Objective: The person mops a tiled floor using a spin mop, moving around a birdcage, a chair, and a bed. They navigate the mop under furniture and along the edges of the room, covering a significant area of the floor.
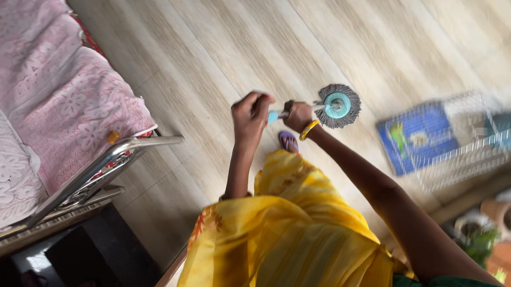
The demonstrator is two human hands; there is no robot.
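Head view: left hand [250, 112] and right hand [298, 115] both gripping, fingers closed, one mop handle [275, 115] mid-frame; one grey mop head [338, 105] resting on floor [214, 40].

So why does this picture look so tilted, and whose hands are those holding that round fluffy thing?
The picture comes from a small camera worn on a person's head, looking down, so you see what that person sees. It tilts when the head tilts. The two hands belong to that person. The left hand and the right hand, which wears a yellow bangle, both close their grip on the mop handle. At the handle's end is the round grey mop head with a teal middle, resting on the pale wooden floor. The yellow cloth below is the person's clothing. To the left is a metal-framed bed with a pink cover. To the right is a white wire rack, rather blurry.
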